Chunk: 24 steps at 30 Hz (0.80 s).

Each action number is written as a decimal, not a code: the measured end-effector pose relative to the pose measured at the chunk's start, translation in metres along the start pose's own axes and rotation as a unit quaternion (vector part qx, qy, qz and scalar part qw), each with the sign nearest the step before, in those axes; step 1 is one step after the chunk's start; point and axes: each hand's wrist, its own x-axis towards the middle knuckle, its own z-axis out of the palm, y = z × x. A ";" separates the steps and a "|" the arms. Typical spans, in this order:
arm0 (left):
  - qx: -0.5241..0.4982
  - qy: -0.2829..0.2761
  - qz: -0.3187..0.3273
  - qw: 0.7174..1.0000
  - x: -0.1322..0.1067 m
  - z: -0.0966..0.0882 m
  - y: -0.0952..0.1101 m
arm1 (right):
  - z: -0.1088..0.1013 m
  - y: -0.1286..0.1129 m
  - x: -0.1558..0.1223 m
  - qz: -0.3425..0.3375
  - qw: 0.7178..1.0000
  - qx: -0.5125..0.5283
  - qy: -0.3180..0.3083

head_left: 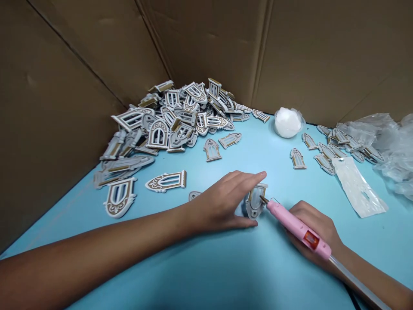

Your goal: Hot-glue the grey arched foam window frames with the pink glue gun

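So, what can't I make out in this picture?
In the head view:
Right hand: fingertips mostly hidden behind the pink glue gun.
Glue stick: far end cut off by the bottom edge.
Small window piece: partly hidden by the left wrist.
Window heap: lower pieces covered by upper ones.

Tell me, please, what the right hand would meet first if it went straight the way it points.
The pink glue gun in the right hand would likely lead, its tip meeting the arched piece in the left hand; whether they touch is unclear.
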 end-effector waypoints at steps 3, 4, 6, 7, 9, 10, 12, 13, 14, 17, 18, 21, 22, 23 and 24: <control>0.012 0.001 0.026 1.000 0.000 0.002 0.000 | 0.002 -0.001 -0.001 -0.018 1.000 0.011 -0.001; 0.017 0.000 0.031 0.999 0.000 0.002 0.000 | 0.003 -0.001 -0.001 -0.018 1.000 0.013 0.002; 0.024 -0.005 0.040 0.999 0.000 0.003 0.000 | 0.003 -0.001 -0.001 -0.014 1.000 0.012 0.004; 0.025 -0.007 0.045 0.999 0.001 0.003 0.000 | 0.003 -0.001 -0.001 -0.014 1.000 0.011 0.004; 0.018 -0.006 0.053 0.998 0.002 0.003 0.001 | 0.004 -0.002 -0.002 -0.016 1.000 0.011 -0.001; 0.013 -0.005 0.056 0.998 0.002 0.003 0.002 | 0.004 -0.001 -0.003 -0.016 1.000 0.011 -0.005; 0.003 -0.001 0.062 0.998 0.003 0.002 0.003 | 0.004 -0.001 -0.004 -0.014 1.000 0.013 -0.012; 0.001 -0.001 0.063 0.998 0.003 0.002 0.003 | 0.004 -0.001 -0.005 -0.011 1.000 0.013 -0.015; 0.001 -0.002 0.062 0.998 0.003 0.003 0.003 | 0.004 0.000 -0.006 -0.007 1.000 0.012 -0.016; 0.004 -0.004 0.060 0.998 0.003 0.003 0.003 | 0.004 0.001 -0.007 0.004 1.000 0.003 -0.014; 0.004 -0.003 0.060 0.998 0.003 0.003 0.002 | 0.004 0.001 -0.006 0.003 1.000 -0.001 -0.013; 0.005 -0.006 0.053 0.999 0.003 0.004 0.001 | 0.004 0.002 -0.005 -0.003 1.000 -0.007 -0.011; 0.005 -0.009 0.051 0.999 0.003 0.004 0.001 | 0.004 0.002 -0.005 -0.003 1.000 -0.007 -0.012; 0.005 -0.009 0.052 0.999 0.003 0.004 0.000 | 0.004 0.001 -0.005 -0.002 1.000 -0.009 -0.011; 0.004 -0.009 0.054 0.999 0.003 0.005 0.000 | 0.004 0.001 -0.005 0.000 1.000 -0.012 -0.011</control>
